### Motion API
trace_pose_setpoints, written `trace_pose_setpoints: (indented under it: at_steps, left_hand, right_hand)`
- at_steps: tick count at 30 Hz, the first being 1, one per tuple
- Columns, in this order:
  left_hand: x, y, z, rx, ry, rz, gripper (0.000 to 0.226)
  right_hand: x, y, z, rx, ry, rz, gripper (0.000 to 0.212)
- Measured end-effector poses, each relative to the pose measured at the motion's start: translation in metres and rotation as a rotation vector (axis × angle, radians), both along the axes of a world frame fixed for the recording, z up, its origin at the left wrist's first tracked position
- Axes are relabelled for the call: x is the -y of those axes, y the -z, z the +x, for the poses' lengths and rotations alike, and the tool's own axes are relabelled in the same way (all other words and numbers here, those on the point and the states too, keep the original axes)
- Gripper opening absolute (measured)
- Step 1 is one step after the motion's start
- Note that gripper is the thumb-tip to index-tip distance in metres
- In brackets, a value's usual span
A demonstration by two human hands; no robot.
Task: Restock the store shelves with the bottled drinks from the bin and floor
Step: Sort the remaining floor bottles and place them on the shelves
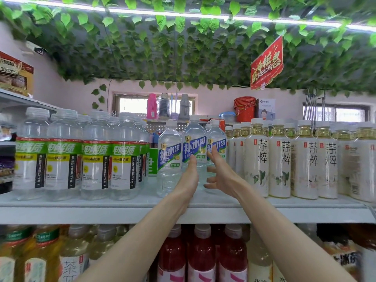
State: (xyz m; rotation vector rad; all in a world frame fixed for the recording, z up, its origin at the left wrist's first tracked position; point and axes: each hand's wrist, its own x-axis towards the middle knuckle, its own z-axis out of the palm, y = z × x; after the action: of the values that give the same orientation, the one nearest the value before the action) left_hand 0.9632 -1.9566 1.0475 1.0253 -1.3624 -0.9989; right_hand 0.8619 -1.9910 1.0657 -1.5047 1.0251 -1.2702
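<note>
On the top shelf (122,208) stand clear bottles with blue-and-white labels. My left hand (188,181) touches the lower part of the middle blue-label bottle (194,145) with straight fingers. My right hand (220,171) is spread open just right of it, in front of another blue-label bottle (217,141), fingers apart, holding nothing. A third blue-label bottle (169,157) stands to the left of my left hand.
Green-label electrolyte bottles (61,155) fill the shelf's left part; white tea bottles (280,159) fill the right. The shelf below holds red drink bottles (201,255) and yellow tea bottles (40,259). Leaf garlands (183,47) and a red sign (267,64) hang overhead.
</note>
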Motion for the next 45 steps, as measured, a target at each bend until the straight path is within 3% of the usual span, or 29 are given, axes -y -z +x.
trace_pose_setpoints:
  at_steps: [10,15,22,25,31,35,45]
  left_hand:
    - [-0.042,0.001,-0.02,0.018,-0.031,-0.089,0.054]
    - [-0.098,0.014,-0.071,0.117,-0.037,-0.171,0.051]
    - [-0.191,0.058,-0.187,0.114,-0.035,-0.178,0.053]
    - [-0.231,0.076,-0.243,0.119,-0.005,-0.188,0.056]
    - [-0.273,0.101,-0.33,0.152,0.039,-0.192,0.056]
    - [-0.28,0.125,-0.37,0.194,0.088,-0.183,0.053]
    - [-0.246,0.249,-0.436,0.141,0.263,0.058,0.052]
  right_hand:
    - [-0.041,0.009,-0.045,-0.084,0.101,-0.167,0.062]
    - [-0.095,0.021,-0.115,-0.041,0.157,-0.205,0.05]
    - [-0.201,0.058,-0.253,-0.115,0.196,-0.246,0.026]
    - [-0.244,0.075,-0.315,-0.144,0.221,-0.216,0.034]
    - [-0.303,0.104,-0.412,-0.162,0.328,-0.2,0.012]
    - [-0.319,0.134,-0.457,-0.15,0.38,-0.16,0.032]
    - [-0.312,0.262,-0.53,-0.174,0.457,0.075,0.029]
